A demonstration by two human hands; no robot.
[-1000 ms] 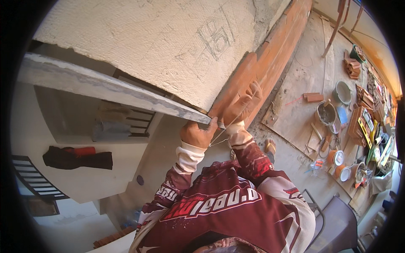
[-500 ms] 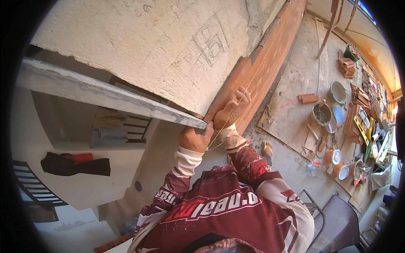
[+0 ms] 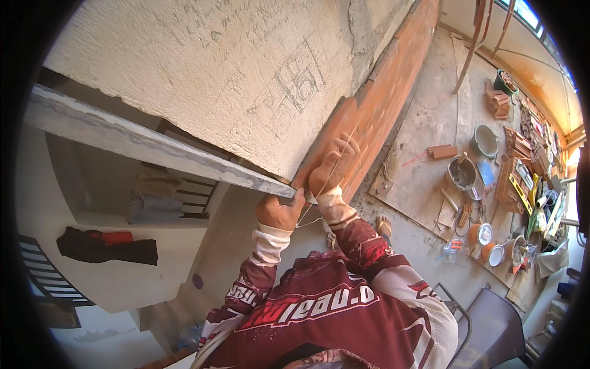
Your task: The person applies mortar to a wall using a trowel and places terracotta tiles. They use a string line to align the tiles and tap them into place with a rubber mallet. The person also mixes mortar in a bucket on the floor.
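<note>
My left hand (image 3: 276, 212) is closed at the near end of a long grey-streaked straight bar (image 3: 153, 147), thumb against it, with a loop of thin string (image 3: 301, 218) hanging beside the wrist. My right hand (image 3: 329, 166), fingers curled, holds the string, which runs up along a band of terracotta tiles (image 3: 381, 92). The right wrist is just beside the bar's end. The tiles edge a rough cream plastered surface (image 3: 209, 86) with pencil sketches on it.
A railed stairwell (image 3: 196, 197) with dark clothing (image 3: 104, 246) lies left and below. At right, boards (image 3: 409, 190) carry buckets (image 3: 484, 140), tile stacks (image 3: 498, 104), yellow levels (image 3: 521, 194) and tools. Red poles (image 3: 467, 55) stand upper right; a grey chair (image 3: 491, 326) lower right.
The view has shifted, so the tiles and plaster appear lower and further left. Both hands stay at the bar's end and string, with the right hand's fingers slightly moved.
</note>
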